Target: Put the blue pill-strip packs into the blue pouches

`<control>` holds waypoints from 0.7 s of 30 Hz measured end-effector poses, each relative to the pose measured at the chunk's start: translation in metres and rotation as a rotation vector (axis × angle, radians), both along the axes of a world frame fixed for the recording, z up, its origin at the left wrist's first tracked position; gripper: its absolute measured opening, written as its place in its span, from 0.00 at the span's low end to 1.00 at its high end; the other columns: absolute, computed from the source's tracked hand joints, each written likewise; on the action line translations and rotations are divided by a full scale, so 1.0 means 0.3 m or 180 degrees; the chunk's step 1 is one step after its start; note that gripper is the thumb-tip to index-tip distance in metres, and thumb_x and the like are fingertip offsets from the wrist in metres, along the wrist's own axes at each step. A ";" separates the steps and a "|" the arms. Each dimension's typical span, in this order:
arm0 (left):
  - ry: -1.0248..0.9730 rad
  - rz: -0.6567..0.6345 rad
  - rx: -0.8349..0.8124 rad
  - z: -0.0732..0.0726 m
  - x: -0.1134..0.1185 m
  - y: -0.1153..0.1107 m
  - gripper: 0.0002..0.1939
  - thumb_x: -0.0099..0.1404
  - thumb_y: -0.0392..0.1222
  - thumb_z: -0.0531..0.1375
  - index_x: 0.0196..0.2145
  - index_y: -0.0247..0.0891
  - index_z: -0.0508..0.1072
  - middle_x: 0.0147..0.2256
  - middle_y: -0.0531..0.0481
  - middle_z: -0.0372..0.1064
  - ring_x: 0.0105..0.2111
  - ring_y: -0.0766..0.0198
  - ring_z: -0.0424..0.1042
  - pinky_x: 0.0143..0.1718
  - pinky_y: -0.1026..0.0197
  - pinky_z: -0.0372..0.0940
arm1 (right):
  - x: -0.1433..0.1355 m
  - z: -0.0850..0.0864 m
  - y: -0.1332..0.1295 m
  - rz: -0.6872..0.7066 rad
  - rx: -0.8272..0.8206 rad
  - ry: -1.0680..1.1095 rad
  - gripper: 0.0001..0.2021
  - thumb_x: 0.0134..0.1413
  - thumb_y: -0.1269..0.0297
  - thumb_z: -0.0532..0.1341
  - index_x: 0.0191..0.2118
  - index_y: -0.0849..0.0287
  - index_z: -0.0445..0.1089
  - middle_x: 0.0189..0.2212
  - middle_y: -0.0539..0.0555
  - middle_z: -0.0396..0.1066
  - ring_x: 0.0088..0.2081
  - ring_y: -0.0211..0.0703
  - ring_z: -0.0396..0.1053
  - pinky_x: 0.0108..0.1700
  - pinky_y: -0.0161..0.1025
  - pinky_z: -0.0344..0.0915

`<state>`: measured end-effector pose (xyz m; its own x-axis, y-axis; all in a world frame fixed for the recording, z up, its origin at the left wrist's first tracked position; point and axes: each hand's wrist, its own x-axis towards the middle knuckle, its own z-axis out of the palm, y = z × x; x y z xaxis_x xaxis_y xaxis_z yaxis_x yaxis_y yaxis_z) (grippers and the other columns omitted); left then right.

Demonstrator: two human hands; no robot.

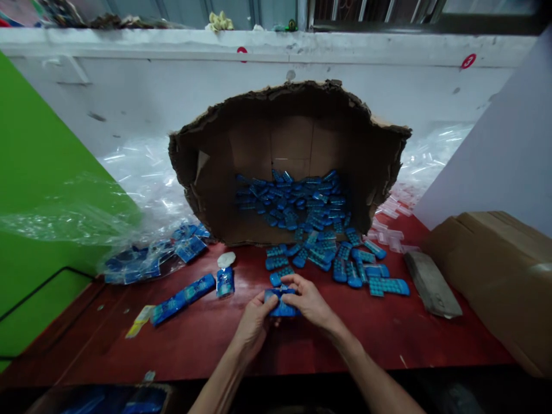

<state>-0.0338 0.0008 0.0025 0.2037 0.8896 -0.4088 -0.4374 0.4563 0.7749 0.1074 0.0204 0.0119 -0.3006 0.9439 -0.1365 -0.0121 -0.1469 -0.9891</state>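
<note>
Near the table's front, my left hand (255,322) and my right hand (311,299) are both closed on one blue packet (282,309), thumbs on its upper face. Just beyond my fingers lie small blue packs with rounded ends (319,253), which spill out of a torn-edged cardboard box (250,144) lying on its side. To the left are a small blue packet (225,282) with a white round piece (226,260) at its top, and a strip of blue packets (183,299). What my fingertips pinch at the packet's upper edge is too small to tell.
Blue packets in a clear plastic bag (142,261) lie at the left of the red table (207,351). A closed brown carton (495,276) and a flat grey-brown piece (432,284) stand at the right. Clear plastic pieces (390,236) lie behind. An open box with blue items is below the front edge.
</note>
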 end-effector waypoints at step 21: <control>-0.0354 0.0168 -0.0886 -0.024 -0.069 -0.051 0.09 0.52 0.43 0.59 0.26 0.33 0.67 0.15 0.54 0.64 0.15 0.72 0.62 0.16 0.71 0.55 | -0.088 0.014 0.176 0.0904 0.1719 -0.3377 0.09 0.47 0.69 0.55 0.36 0.58 0.68 0.36 0.57 0.67 0.41 0.45 0.64 0.39 0.37 0.58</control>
